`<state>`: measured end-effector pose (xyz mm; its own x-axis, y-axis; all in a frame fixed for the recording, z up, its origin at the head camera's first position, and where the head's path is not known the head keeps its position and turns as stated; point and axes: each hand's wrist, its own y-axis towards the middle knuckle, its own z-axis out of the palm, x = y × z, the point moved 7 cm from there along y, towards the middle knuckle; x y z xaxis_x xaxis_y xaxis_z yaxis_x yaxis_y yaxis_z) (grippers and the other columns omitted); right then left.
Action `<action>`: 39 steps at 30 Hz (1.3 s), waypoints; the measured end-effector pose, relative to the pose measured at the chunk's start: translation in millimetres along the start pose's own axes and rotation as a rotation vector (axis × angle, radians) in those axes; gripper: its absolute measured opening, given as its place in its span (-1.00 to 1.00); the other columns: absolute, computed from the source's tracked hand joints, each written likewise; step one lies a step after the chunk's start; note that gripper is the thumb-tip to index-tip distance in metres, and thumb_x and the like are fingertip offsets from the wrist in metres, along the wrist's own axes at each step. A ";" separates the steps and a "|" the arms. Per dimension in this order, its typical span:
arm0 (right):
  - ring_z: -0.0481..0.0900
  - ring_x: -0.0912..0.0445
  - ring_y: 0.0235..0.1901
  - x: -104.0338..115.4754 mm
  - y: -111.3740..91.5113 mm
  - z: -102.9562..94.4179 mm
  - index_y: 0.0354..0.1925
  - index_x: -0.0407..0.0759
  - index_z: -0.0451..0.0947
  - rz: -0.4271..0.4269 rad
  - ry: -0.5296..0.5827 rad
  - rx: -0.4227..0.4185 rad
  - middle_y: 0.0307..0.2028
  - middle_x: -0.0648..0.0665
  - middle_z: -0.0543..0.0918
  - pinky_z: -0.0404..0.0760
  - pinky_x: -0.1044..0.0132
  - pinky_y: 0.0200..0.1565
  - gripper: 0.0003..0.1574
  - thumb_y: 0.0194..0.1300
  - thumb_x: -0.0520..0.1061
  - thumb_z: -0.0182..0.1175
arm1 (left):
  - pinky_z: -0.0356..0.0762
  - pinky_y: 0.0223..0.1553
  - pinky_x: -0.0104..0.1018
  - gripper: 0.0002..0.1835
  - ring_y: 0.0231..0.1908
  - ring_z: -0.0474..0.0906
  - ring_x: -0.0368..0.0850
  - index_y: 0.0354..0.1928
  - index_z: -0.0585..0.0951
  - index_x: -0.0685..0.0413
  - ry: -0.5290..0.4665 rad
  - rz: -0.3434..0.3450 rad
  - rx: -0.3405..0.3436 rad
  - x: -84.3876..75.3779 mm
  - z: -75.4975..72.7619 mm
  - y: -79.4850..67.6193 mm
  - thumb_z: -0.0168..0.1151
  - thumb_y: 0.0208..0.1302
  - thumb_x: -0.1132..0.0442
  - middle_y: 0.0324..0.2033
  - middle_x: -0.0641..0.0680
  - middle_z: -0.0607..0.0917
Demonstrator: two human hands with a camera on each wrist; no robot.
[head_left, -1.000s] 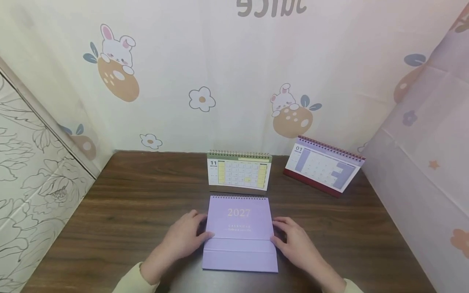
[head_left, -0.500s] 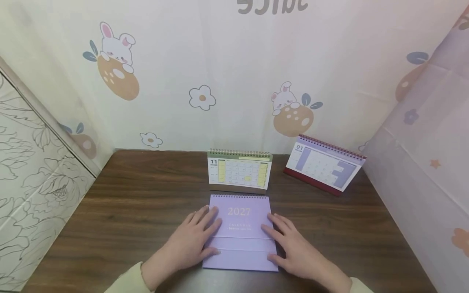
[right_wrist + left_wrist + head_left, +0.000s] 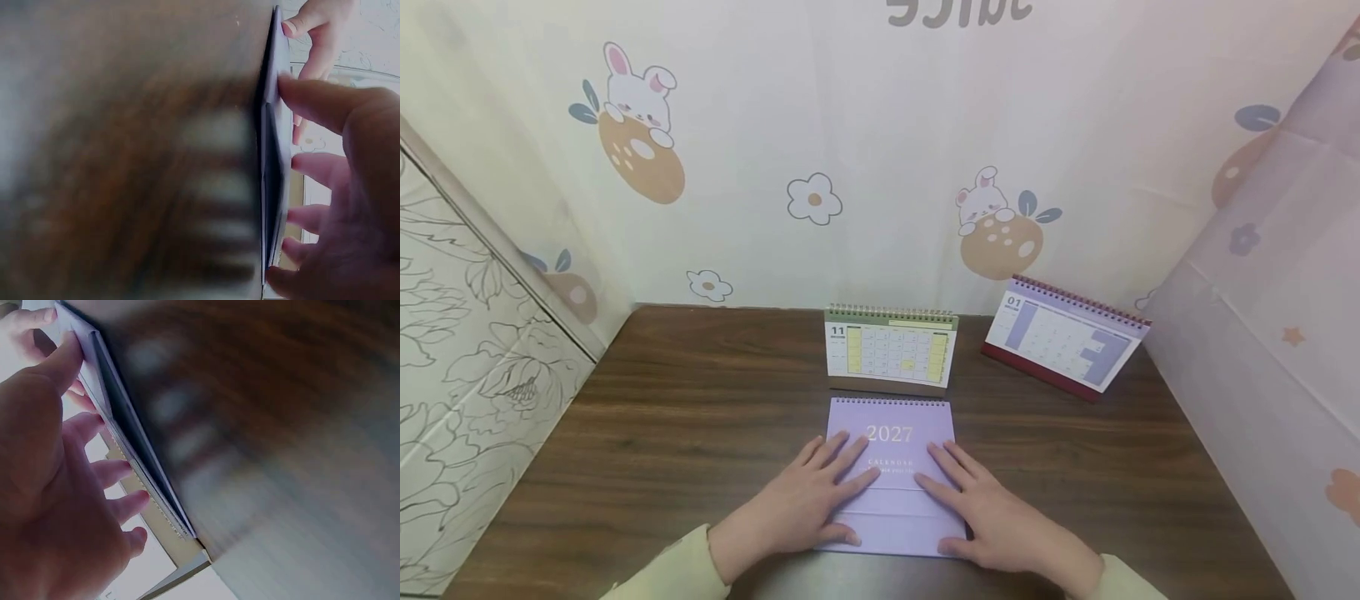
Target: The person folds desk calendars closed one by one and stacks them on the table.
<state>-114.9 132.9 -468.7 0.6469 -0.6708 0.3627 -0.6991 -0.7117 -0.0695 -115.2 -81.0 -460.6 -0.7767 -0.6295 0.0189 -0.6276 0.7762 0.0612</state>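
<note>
A lilac spiral-bound desk calendar (image 3: 895,525) marked 2027 lies folded down on the table, its binding toward the back. My left hand (image 3: 805,500) rests on its left side with fingers spread, the thumb on the lower flap. On the right side my right hand (image 3: 996,517) lies the same way, fingertips on the cover and thumb near the front edge. In the left wrist view the calendar (image 3: 131,425) is seen edge-on, with a narrow gap between its layers. The right wrist view also shows the calendar (image 3: 275,150) edge-on under the fingertips.
Just behind stands a green-topped desk calendar (image 3: 891,354) open at month 11. Another with a dark red base, the 01 calendar (image 3: 1063,337), stands angled at the back right. Both are on the dark wooden table (image 3: 700,392). A printed curtain (image 3: 880,108) hangs behind.
Both hands have moved from the calendar's side edges inward onto its cover, with fingers spreading flat. The calendar itself stays in place.
</note>
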 end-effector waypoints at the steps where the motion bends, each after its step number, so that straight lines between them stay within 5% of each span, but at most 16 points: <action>1: -0.18 -0.25 0.51 -0.1 0.3 1.4 0.51 0.08 0.22 -0.001 0.006 0.016 0.56 -0.22 -0.07 0.19 -0.24 0.33 -0.04 0.26 0.25 0.31 | 0.23 0.28 0.27 -0.14 0.43 0.11 0.30 0.47 0.36 -0.19 -0.003 -0.004 0.006 -0.2 0.5 0.3 -0.03 0.24 -0.50 0.49 0.22 0.19; 12: -0.21 -0.28 0.51 1.8 0.5 1.4 0.54 0.07 0.12 -0.029 0.001 0.085 0.56 -0.26 -0.12 0.11 -0.30 0.34 -0.03 0.33 0.31 0.20 | 0.15 0.33 0.27 -0.14 0.49 -0.04 0.23 0.53 0.21 -0.29 -0.031 -0.081 0.176 1.1 6.1 4.0 -0.10 0.27 -0.49 0.54 0.12 0.06; 21: -0.20 -0.29 0.50 1.7 2.1 2.3 0.53 0.08 0.15 -0.021 -0.013 0.066 0.56 -0.26 -0.09 0.11 -0.30 0.33 -0.04 0.31 0.28 0.24 | 0.13 0.34 0.26 -0.13 0.49 -0.03 0.22 0.53 0.21 -0.29 -0.032 -0.081 0.183 2.0 5.0 4.2 -0.10 0.26 -0.50 0.54 0.12 0.06; 25: -0.05 -0.24 0.49 -1.9 4.9 -1.7 0.46 0.07 0.31 0.004 -0.039 0.013 0.54 -0.20 0.06 0.22 -0.22 0.32 -0.10 0.26 0.27 0.30 | 0.11 0.35 0.26 -0.12 0.48 0.01 0.22 0.52 0.24 -0.29 -0.005 -0.079 0.172 2.8 3.0 5.8 -0.09 0.24 -0.51 0.53 0.12 0.10; 33: 0.57 0.06 0.11 -22.3 8.4 -28.7 0.01 -0.05 0.70 0.179 0.021 -0.226 0.07 0.00 0.64 0.56 0.03 0.12 -0.62 0.21 -0.04 0.43 | 0.21 0.32 0.20 -0.21 0.40 0.20 0.23 0.44 0.40 -0.21 -0.060 -0.066 0.076 6.6 -1.7 7.0 0.06 0.27 -0.43 0.46 0.16 0.27; 39: 0.61 0.23 -0.20 -37.5 8.4 -34.0 -0.20 0.04 0.73 0.295 0.086 -0.277 -0.23 0.16 0.66 0.64 0.12 -0.05 -0.83 0.20 -0.11 0.44 | 0.54 -0.10 -0.06 -0.56 -0.11 0.47 -0.02 0.03 0.70 -0.14 -0.068 -0.190 -0.118 25.3 -12.6 10.4 0.31 0.25 -0.21 -0.08 0.06 0.56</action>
<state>-155.4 159.2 -451.3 0.3863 -0.8095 0.4421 -0.9141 -0.4001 0.0662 -140.8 -89.3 -446.9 -0.6499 -0.7568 -0.0706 -0.7551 0.6322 0.1739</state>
